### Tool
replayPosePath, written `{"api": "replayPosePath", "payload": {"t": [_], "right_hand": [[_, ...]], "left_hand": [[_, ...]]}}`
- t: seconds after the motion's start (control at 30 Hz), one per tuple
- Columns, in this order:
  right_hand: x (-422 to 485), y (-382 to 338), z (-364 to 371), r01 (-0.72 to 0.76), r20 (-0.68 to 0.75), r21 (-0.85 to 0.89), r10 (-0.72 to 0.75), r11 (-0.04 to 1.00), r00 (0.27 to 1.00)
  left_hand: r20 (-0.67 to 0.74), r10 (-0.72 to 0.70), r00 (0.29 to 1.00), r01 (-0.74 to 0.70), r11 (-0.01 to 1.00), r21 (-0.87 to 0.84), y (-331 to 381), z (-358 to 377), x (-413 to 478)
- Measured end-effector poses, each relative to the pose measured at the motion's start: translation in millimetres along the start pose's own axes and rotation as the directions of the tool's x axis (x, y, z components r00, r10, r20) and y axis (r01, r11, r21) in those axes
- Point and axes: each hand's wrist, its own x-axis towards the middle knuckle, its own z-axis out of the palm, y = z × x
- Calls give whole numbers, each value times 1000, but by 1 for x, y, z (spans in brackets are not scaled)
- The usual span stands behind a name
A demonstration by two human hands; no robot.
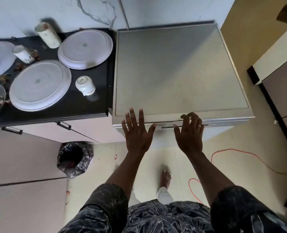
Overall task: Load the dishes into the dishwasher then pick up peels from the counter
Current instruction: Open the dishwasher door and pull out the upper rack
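Both hands at the closed dishwasher's (181, 68) front edge, twelve o'clock: left hand (137, 133) spread flat, right hand (190, 133) loosely bent, neither gripping anything, plates (40, 84) at ten o'clock.

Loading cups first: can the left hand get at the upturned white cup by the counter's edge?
Probably yes: the left hand is open, and nothing stands between it and the upturned white ceramic cup.
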Motion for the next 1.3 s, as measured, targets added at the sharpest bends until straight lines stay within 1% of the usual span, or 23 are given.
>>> {"api": "replayPosePath", "payload": {"t": [0.07,0.1,0.13,0.17,0.2,0.23,0.27,0.3,0.33,0.37,0.4,0.43,0.53,0.57,0.67,0.73,0.8,0.93,1.1,1.2,1.3], "right_hand": [[-3,5,3,-53,-24,72,55,996,998],[-6,9,8,-92,-7,126,93,988,996],[-9,9,12,-168,32,202,165,965,986],[-9,10,17,-278,83,302,265,912,961],[-7,9,20,-414,145,399,390,818,909],[-3,8,22,-546,222,506,511,668,830],[2,6,22,-655,340,611,599,445,725],[6,4,22,-704,461,681,628,203,626],[11,5,23,-712,562,702,622,-9,546],[16,7,24,-700,631,696,600,-160,491],[18,8,26,-684,682,679,572,-265,456],[19,10,28,-682,721,654,541,-326,433],[19,8,27,-696,780,602,476,-393,406],[18,7,26,-687,792,593,458,-420,404],[18,3,25,-590,807,590,421,-552,413],[19,1,31,-532,806,591,425,-606,411],[17,1,37,-517,807,589,418,-620,418],[14,3,46,-495,805,583,375,-645,460],[11,9,50,-510,795,591,343,-625,500],[10,10,50,-524,787,603,343,-601,512],[11,11,49,-535,781,615,350,-580,517]], "left_hand": [[11,-52,999,53,998,-17,2,-1,-4],[13,-74,997,74,997,-33,3,0,-8],[12,-99,995,100,993,-60,4,1,-12],[-1,-136,991,135,985,-106,6,0,-15],[-7,-181,984,177,972,-155,10,-1,-18],[-22,-231,973,222,953,-206,13,-2,-19],[-32,-280,959,263,931,-253,16,-3,-20],[-25,-331,943,308,902,-301,20,-4,-21],[-4,-376,927,351,869,-349,24,-6,-21],[24,-414,910,389,832,-396,27,-8,-20],[56,-447,893,423,790,-444,30,-9,-19],[85,-473,877,450,747,-489,32,-11,-18],[176,-525,833,511,608,-608,33,-18,-13],[192,-528,827,519,588,-620,33,-20,-12],[169,-469,867,465,640,-611,31,-26,-13],[191,-428,883,448,647,-617,28,-28,-16],[249,-412,877,470,619,-629,25,-28,-20],[344,-411,844,529,535,-658,18,-28,-29],[398,-413,819,566,467,-680,7,-25,-41],[414,-424,806,581,430,-691,2,-25,-47],[429,-412,804,586,423,-691,1,-27,-49]]}}
